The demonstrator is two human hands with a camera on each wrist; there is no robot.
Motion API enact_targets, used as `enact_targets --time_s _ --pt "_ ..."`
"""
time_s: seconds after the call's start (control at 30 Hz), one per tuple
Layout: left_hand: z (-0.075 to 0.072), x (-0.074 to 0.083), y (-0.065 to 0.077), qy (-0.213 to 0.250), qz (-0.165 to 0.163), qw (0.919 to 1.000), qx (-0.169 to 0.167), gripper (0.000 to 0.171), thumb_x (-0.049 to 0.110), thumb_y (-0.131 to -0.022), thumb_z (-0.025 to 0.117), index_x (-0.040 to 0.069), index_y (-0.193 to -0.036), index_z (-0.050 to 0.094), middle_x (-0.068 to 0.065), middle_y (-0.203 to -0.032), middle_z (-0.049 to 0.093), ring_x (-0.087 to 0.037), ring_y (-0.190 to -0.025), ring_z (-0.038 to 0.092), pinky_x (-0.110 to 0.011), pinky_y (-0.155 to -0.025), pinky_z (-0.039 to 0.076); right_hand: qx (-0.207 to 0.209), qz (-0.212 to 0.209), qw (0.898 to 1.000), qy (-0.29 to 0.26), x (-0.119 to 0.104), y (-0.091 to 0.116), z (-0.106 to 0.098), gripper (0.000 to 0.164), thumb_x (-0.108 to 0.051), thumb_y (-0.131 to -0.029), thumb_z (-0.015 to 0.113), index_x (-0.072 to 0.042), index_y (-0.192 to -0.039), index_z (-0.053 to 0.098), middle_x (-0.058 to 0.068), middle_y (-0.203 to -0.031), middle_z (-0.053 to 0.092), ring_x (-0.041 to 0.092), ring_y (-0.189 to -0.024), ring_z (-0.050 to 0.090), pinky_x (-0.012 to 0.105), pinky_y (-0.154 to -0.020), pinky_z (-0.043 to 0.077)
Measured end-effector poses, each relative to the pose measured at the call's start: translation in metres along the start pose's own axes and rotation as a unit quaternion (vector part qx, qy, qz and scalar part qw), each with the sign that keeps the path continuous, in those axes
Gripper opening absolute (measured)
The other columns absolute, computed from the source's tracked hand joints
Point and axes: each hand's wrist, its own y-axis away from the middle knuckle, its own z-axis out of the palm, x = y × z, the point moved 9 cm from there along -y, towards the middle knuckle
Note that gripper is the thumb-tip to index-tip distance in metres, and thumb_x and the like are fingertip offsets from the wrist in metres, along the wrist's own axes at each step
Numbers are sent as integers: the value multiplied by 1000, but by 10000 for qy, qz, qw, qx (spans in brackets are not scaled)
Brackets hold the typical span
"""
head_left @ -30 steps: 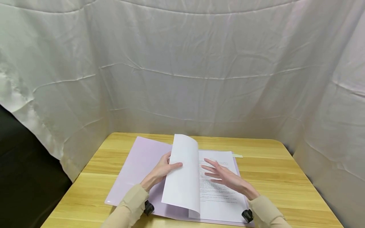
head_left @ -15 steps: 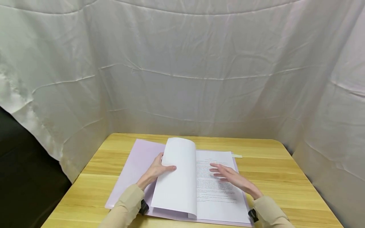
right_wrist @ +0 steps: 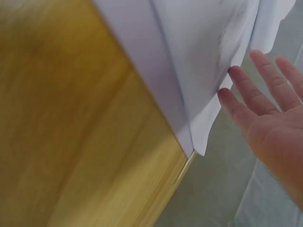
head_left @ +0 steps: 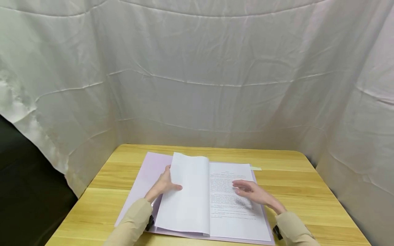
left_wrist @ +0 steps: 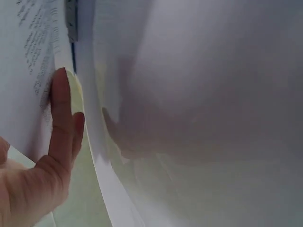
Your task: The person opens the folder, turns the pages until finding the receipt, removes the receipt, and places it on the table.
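Note:
A lilac folder (head_left: 155, 164) lies spread on the table with white printed sheets inside. My left hand (head_left: 162, 185) holds a turned white sheet (head_left: 189, 194) by its left edge, thumb on top and the other fingers behind. That sheet curves over the folder's left side, its upper face blank. In the left wrist view, fingers of the left hand (left_wrist: 52, 161) lie along the back of a page with print (left_wrist: 28, 80). Over the printed page (head_left: 231, 225) on the right hovers my right hand (head_left: 253, 193), fingers relaxed and slightly bent, holding nothing.
A pale green tab (head_left: 256, 168) sticks out at the folder's upper right edge. The wooden table (head_left: 295, 191) extends around the folder on both sides. Grey-white curtains (head_left: 215, 102) hang behind and beside it, and dark fabric (head_left: 27, 191) shows at left.
My left hand has moved left and slightly down, bringing the turned sheet lower over the folder's left side. The right hand has shifted a little right, its spread fingers now closer together.

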Motion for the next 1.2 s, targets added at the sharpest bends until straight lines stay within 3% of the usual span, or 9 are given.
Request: enact_targets --time_s 0.07,0.43,0.53,0.67,0.77,0.9,1.03,1.2 --pt "1 0 0 -168 120 9998 -17 109 5 -69 90 -13 -151 19 -40 -141 49 -53 -133 48 -61 -114 40 63 -44 9999 148 1 0 -2 50 -24 -102 59 7 -140 51 27 -140 58 50 -132 52 65 -108 42" --pt "4 -5 1 -962 280 9950 0 119 2 -67 90 -16 -153 9 -43 -134 52 -51 -125 56 -58 -109 46 366 133 9967 715 20 1 -15 58 -30 -93 71 6 -136 56 26 -138 60 52 -134 48 70 -111 34" --pt "6 -7 1 -1050 295 9940 14 123 1 -66 90 -16 -154 5 -44 -140 46 -53 -130 51 -59 -112 43 503 252 9950 824 28 -3 -21 58 -29 -92 72 6 -135 57 25 -137 61 51 -135 47 70 -112 35" --pt "8 -8 1 -1127 187 9934 -6 124 1 -68 89 -13 -156 1 -45 -152 28 -58 -141 34 -64 -117 33 729 377 9923 927 37 -7 -31 57 -26 -90 74 7 -134 58 27 -138 60 52 -134 48 68 -110 38" --pt "8 -7 2 -1197 166 9927 -7 122 2 -70 88 -12 -156 3 -49 -153 20 -61 -139 33 -66 -116 33 886 506 9896 1012 44 -10 -37 57 -25 -89 76 6 -134 58 29 -139 58 53 -133 48 67 -108 41" --pt "7 -2 2 -1515 415 9873 216 121 5 -66 92 -14 -154 13 -45 -143 33 -54 -129 44 -59 -105 47 1033 706 9857 1129 52 -13 -44 56 -24 -88 76 4 -134 59 31 -140 56 53 -132 50 65 -108 43" --pt "5 4 2 -1849 741 9791 413 118 8 -60 95 -16 -151 24 -38 -136 40 -47 -122 44 -55 -103 46 1088 835 9840 1137 58 -17 -49 56 -24 -88 77 4 -134 59 32 -141 55 52 -131 50 64 -108 43" --pt "12 3 0 -1694 837 9820 -41 107 5 -66 91 -11 -151 28 -33 -146 37 -49 -133 40 -60 -114 37 1001 930 9857 984 64 -24 -54 58 -21 -88 77 6 -134 57 34 -142 52 51 -131 49 65 -109 41"
